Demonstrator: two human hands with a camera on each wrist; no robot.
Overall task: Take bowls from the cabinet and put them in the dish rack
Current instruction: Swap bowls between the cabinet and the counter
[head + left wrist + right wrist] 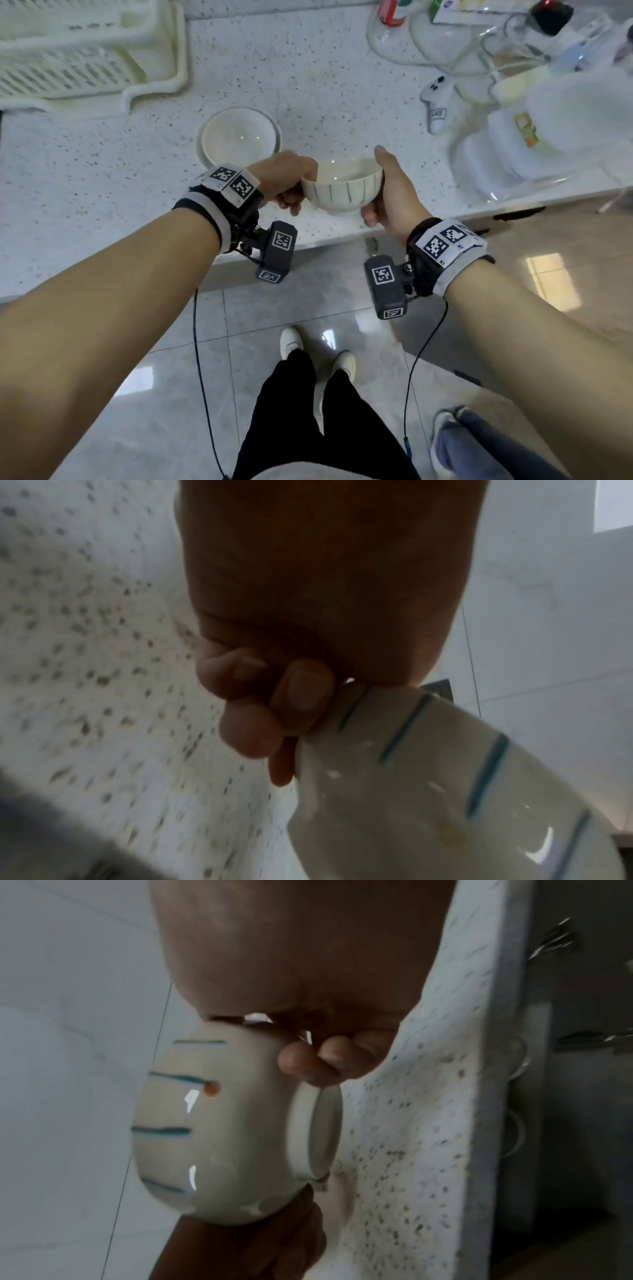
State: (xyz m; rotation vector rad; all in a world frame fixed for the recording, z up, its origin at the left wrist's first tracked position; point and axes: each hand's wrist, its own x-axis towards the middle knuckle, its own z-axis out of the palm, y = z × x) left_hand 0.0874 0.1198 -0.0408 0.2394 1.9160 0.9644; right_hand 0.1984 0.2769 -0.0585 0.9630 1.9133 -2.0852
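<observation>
A cream bowl with thin blue stripes (342, 188) hangs upright just above the front edge of the speckled counter, gripped from both sides. My left hand (291, 185) clasps its left wall, fingers curled under it (301, 693). My right hand (383, 192) holds its right wall with the thumb up over the rim and fingers under the foot ring (308, 1064). The striped bowl (219, 1123) fills the right wrist view, and its wall (445, 791) shows in the left wrist view. A plain white bowl (239, 137) stands on the counter behind it. The cream dish rack (68, 61) sits at the far left.
Glass bowls and lids (442, 41), a white game controller (436, 102) and stacked white plastic containers (548, 137) crowd the counter's right side. Grey tiled floor (274, 308) lies below the counter edge. Another person's feet (452, 442) stand at the lower right.
</observation>
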